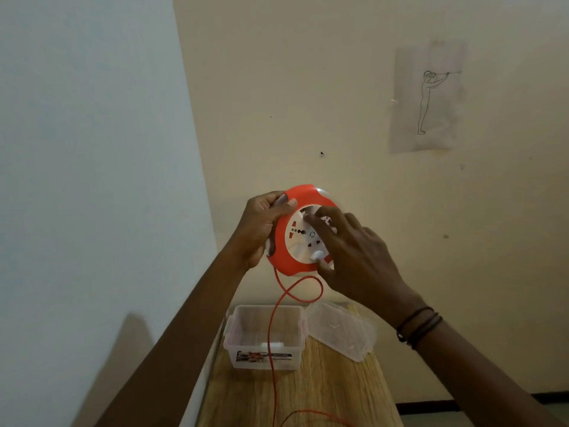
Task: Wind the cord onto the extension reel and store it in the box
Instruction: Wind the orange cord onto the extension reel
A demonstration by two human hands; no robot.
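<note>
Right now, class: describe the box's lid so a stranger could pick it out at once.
Find the wooden table below the hands. The open box stands at its far end, and the lid lies tilted just right of it. Both are clear plastic, but the lid is shallow, unlabelled, and no cord crosses it.

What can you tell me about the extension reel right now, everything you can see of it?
The extension reel is a round orange plastic housing with a white socket face carrying several outlets and a small white knob near its lower edge. It is held up in the air, face tilted toward the camera, above the clear box. The left hand grips its left rim; the right hand has its fingers on the white face. Orange cord hangs unwound from its bottom.
</note>
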